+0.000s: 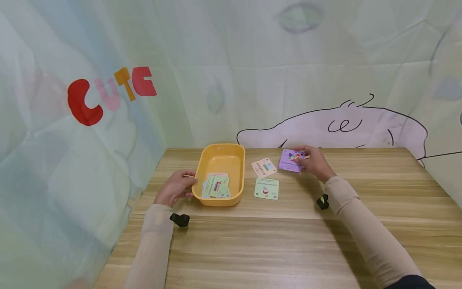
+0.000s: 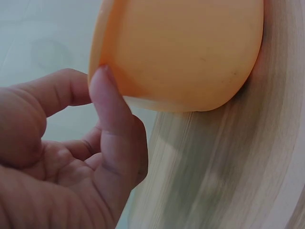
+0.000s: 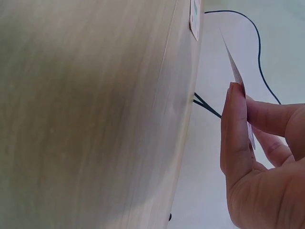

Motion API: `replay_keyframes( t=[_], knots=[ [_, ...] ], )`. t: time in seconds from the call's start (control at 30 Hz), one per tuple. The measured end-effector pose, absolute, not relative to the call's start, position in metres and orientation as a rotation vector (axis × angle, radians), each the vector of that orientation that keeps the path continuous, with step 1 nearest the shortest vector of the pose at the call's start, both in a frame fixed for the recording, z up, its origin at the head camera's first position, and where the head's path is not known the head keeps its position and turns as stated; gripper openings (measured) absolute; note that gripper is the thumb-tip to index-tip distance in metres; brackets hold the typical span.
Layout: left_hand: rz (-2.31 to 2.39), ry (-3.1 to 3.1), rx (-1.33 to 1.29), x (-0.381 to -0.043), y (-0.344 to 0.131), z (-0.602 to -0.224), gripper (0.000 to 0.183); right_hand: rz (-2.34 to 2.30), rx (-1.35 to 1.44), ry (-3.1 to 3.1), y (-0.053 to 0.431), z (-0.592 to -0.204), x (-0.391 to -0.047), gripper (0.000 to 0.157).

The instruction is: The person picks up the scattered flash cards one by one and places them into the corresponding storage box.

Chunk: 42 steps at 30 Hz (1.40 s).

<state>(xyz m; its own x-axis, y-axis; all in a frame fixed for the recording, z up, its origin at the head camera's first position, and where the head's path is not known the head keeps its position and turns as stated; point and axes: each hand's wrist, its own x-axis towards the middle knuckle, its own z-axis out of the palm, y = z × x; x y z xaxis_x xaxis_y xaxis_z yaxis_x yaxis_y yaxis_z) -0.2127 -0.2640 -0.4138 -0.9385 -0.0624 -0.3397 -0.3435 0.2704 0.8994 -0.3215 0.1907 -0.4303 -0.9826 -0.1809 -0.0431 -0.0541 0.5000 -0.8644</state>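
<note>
My left hand (image 1: 177, 188) pinches the left rim of a yellow plastic tray (image 1: 238, 176), thumb on the inner side in the left wrist view. Several cards (image 1: 218, 187) lie overlapping in the tray's near end, a green one on top. Between thumb and fingers, my right hand (image 1: 313, 163) pinches a purple card (image 1: 288, 161) by its right edge. The right wrist view shows this card (image 3: 237, 71) edge-on, lifted off the table. Left of it lies a cream "sunshine" card (image 1: 264, 167). A green "Lantern Festival" card (image 1: 266, 188) lies just nearer to me.
The wooden table (image 1: 252, 249) ends at the back against a printed cloth backdrop (image 1: 202, 96), which also hangs along the left side. Small black devices (image 1: 179, 219) are strapped at both wrists.
</note>
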Motion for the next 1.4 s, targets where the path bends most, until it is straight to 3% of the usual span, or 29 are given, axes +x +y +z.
replay_keyframes(
  t=[1.4],
  knots=[
    [1.717,2.323,-0.349,-0.212,-0.264,-0.414,0.037,-1.633,-0.221,2.507,0.165,-0.412,-0.299,0.051]
  ],
)
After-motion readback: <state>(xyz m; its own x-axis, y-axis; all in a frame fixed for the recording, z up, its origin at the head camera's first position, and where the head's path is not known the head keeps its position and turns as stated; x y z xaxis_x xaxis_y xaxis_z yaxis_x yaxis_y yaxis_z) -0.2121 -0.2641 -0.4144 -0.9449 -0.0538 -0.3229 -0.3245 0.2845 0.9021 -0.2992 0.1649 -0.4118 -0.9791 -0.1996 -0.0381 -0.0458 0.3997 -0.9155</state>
